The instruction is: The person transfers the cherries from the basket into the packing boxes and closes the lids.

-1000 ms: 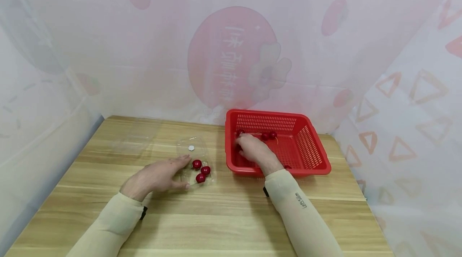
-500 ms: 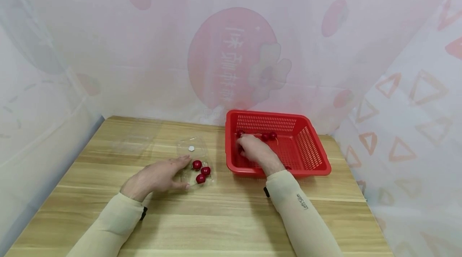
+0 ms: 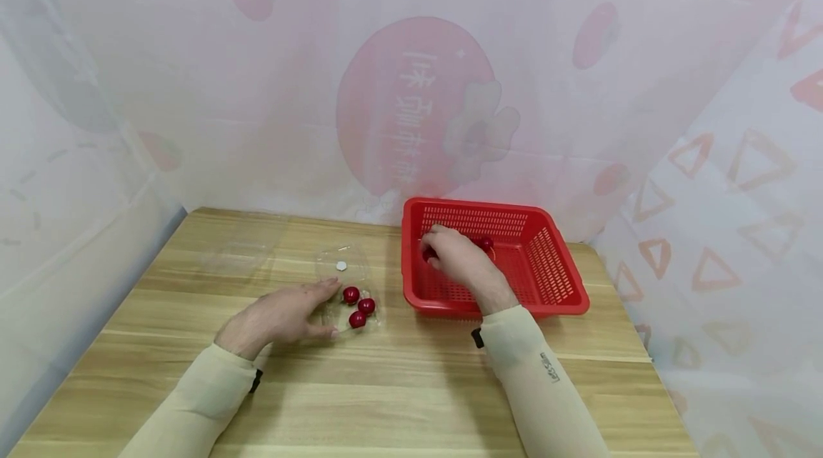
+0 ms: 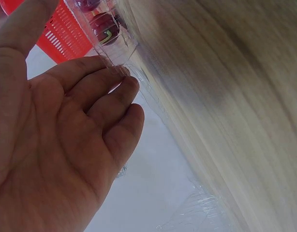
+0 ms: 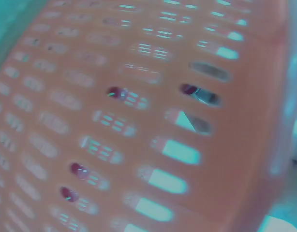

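A clear plastic box [image 3: 323, 269] stands on the table with three red cherries [image 3: 366, 306] in its near part and a white sticker [image 3: 341, 266] on its far part. My left hand [image 3: 283, 311] rests at its left side, thumb and fingers spread. In the left wrist view the fingertips of that hand [image 4: 61, 130] touch the box's edge, beside a stemmed cherry [image 4: 106, 28]. Inside the red basket [image 3: 411, 286] my right hand [image 3: 459, 258] curls its fingers round a dark red cherry [image 3: 429, 253], mostly hidden. Another cherry [image 3: 486, 244] lies behind the hand.
More clear plastic packaging [image 3: 247, 240] lies at the back left of the wooden table [image 3: 360, 401]. A printed curtain [image 3: 283, 122] hangs behind. The right wrist view is filled by the slotted basket wall [image 5: 245, 159], with cherries [image 5: 80, 170] showing through its slots.
My right hand has shifted slightly right and up inside the basket, with a cherry now at its fingertips. It covers a cherry that showed before. The left hand has stayed still.
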`<state>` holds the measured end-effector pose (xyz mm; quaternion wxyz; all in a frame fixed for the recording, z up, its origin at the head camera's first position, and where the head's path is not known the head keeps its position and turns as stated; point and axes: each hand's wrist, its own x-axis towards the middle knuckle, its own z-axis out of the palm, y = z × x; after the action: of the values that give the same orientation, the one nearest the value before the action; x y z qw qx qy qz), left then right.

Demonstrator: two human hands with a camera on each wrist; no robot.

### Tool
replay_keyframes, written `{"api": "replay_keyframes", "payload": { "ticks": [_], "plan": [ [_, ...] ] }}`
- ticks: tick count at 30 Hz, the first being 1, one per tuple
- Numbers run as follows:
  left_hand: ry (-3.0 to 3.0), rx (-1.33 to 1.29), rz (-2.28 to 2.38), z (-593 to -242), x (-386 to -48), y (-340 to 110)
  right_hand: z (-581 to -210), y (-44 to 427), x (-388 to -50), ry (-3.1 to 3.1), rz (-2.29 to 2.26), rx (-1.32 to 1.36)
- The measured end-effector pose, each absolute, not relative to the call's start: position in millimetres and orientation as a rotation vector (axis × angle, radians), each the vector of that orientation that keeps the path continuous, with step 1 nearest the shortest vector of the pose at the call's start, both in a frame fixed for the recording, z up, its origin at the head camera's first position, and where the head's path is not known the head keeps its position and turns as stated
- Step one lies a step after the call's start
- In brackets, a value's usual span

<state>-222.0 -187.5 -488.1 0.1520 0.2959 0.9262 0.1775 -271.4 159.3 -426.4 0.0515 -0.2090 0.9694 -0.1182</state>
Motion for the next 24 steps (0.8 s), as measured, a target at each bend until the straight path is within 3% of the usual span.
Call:
{"api": "replay_keyframes", "payload": {
  "ticks": [24],
  "plan": [
    [2.667,0.842,0.506,-489.5,-222.5,-188.1,-392.9,113.9,-241.7,3.001,-0.297,-1.001]
  ]
}}
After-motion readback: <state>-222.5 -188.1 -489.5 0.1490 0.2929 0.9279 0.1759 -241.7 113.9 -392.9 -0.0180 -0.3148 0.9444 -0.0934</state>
